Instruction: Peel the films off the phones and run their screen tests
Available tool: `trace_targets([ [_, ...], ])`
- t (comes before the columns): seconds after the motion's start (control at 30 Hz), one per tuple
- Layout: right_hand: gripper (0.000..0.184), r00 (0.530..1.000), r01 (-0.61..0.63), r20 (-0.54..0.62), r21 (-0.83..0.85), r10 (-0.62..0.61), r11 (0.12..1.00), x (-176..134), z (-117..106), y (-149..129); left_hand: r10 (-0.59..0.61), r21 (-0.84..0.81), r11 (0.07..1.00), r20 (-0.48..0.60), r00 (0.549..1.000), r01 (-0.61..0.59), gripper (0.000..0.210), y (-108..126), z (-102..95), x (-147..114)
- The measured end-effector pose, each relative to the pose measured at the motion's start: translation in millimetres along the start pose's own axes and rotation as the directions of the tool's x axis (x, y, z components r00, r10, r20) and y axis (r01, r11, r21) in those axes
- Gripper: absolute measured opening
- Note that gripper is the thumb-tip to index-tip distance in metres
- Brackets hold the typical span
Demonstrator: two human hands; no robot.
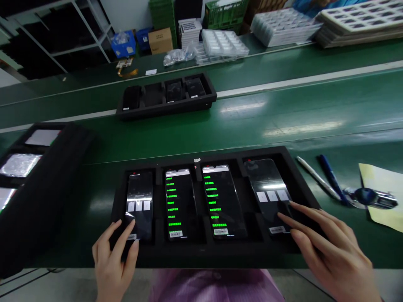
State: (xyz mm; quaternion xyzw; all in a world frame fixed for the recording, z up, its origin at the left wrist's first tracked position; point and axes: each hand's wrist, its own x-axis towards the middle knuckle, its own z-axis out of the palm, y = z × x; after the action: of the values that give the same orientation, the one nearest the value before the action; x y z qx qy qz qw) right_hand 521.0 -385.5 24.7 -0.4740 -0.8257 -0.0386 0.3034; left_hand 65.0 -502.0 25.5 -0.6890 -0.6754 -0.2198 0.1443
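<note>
In front of me a black foam tray (201, 248) holds several smartphones side by side, screens up. My left hand (113, 256) has its fingers spread over the lower end of the leftmost phone (140, 191). Over the lower right of the rightmost phone (264, 172), my right hand (336, 247) rests with fingers stretched out. Both of these phones show a dark screen with three pale boxes in a row. The second phone (185, 201) and the third phone (231, 201) display lists of green text. Neither hand grips anything.
Another black tray (166, 110) with phones stands farther back on the green bench (267, 105). Stacked black trays (63, 167) rise at the left. At right lie a white pen (316, 176), a blue pen (330, 176) and yellow paper (380, 180). White plastic trays (225, 42) line the back.
</note>
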Motion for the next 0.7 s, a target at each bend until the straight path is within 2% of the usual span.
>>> trace_targets([
  [0.4, 0.035, 0.997, -0.073, 0.031, 0.017, 0.073, 0.997, -0.1, -0.7, -2.1, -0.042, -0.007, 0.999, 0.0, 0.999, 0.042, 0.043, -1.2, 4.4, -6.3],
  [0.5, 0.031, 0.998, -0.062, 0.029, -0.002, 0.063, 0.998, 0.6, -1.8, -2.6, -0.048, -0.009, 0.999, 0.015, 0.999, 0.048, 0.049, -2.9, 2.6, -8.9],
  [0.63, 0.024, 0.999, -0.047, 0.025, -0.021, 0.047, 0.999, 4.2, -6.4, -6.3, -0.019, -0.015, 1.0, 0.026, 0.999, 0.019, 0.057, -28.4, 7.7, -20.4],
  [0.7, 0.022, 0.998, -0.042, 0.044, -0.036, 0.043, 0.998, 7.9, -9.4, -9.9, 0.018, -0.105, 0.994, 0.017, 1.0, -0.016, 0.058, -45.0, 15.5, -29.1],
])
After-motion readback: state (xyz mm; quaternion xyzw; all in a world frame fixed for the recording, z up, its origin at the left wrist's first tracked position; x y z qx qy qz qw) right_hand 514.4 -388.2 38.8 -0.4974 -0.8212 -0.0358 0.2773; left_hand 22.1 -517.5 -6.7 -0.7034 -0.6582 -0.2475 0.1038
